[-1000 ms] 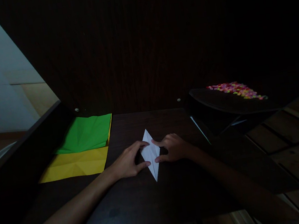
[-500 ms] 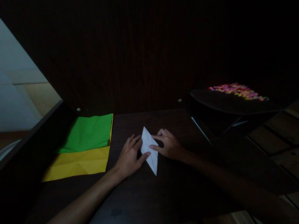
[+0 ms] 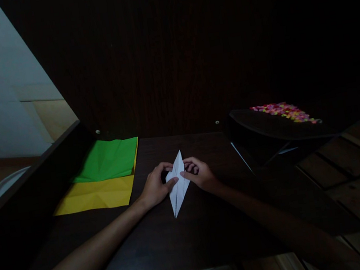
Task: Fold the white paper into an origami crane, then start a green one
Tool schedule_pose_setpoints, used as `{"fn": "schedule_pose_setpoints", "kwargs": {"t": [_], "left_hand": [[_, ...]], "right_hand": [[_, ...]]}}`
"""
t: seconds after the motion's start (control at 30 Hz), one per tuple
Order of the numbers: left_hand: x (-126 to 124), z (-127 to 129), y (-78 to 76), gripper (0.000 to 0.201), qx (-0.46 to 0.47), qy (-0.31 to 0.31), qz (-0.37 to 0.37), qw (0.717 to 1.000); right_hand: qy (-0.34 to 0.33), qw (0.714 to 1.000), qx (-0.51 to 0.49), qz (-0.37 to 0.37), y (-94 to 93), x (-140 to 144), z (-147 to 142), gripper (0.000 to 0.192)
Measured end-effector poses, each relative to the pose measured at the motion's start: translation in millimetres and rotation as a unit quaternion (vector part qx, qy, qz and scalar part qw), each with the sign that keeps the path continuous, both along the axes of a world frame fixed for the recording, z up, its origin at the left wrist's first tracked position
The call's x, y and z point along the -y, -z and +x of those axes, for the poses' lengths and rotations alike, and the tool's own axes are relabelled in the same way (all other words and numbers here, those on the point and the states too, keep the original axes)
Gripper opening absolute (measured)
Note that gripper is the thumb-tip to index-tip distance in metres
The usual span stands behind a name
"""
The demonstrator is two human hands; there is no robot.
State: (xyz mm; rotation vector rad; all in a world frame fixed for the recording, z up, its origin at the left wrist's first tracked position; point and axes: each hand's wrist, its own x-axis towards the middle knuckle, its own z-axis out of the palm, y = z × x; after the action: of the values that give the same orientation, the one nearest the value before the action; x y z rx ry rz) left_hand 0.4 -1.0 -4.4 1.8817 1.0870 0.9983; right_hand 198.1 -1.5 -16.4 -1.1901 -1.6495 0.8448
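Observation:
A white folded paper (image 3: 178, 188), a long narrow diamond with sharp points, sits over the middle of a dark wooden table (image 3: 168, 240). My left hand (image 3: 156, 187) pinches its left edge between thumb and fingers. My right hand (image 3: 199, 173) pinches its right edge. The paper is tilted, its near tip swung to the left and apparently lifted off the table.
A green sheet (image 3: 107, 159) lies over a yellow sheet (image 3: 97, 194) at the table's left. A dark tray (image 3: 266, 126) with small colourful pieces (image 3: 284, 110) stands at the right. A dark wooden panel rises behind. Wooden floor planks show at the right.
Both hands went from pressing the paper flat to pinching its edges. The paper has tilted, its near tip swinging left.

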Motion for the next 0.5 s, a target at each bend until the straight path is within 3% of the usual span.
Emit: {"fn": "schedule_pose_setpoints", "kwargs": {"t": [0.17, 0.3, 0.37, 0.5], "left_hand": [[-3.8, 4.9, 2.5, 0.040, 0.171, 0.018, -0.131, 0.976], [-4.4, 5.7, 0.8, 0.058, 0.244, -0.011, -0.181, 0.953], [-2.2, 5.6, -2.0, 0.056, 0.250, 0.017, -0.220, 0.943], [4.8, 6.1, -8.1, 0.033, 0.209, 0.111, -0.285, 0.929]], "right_hand": [[-0.044, 0.996, -0.076, -0.016, -0.7, 3.9, -5.0, 0.031], [-0.014, 0.991, -0.133, -0.011, -4.5, 6.2, -8.4, 0.033], [0.006, 0.988, -0.153, 0.003, -7.8, 7.5, -9.5, 0.035], [0.021, 0.979, -0.200, 0.001, -12.5, 9.3, -11.1, 0.045]]}}
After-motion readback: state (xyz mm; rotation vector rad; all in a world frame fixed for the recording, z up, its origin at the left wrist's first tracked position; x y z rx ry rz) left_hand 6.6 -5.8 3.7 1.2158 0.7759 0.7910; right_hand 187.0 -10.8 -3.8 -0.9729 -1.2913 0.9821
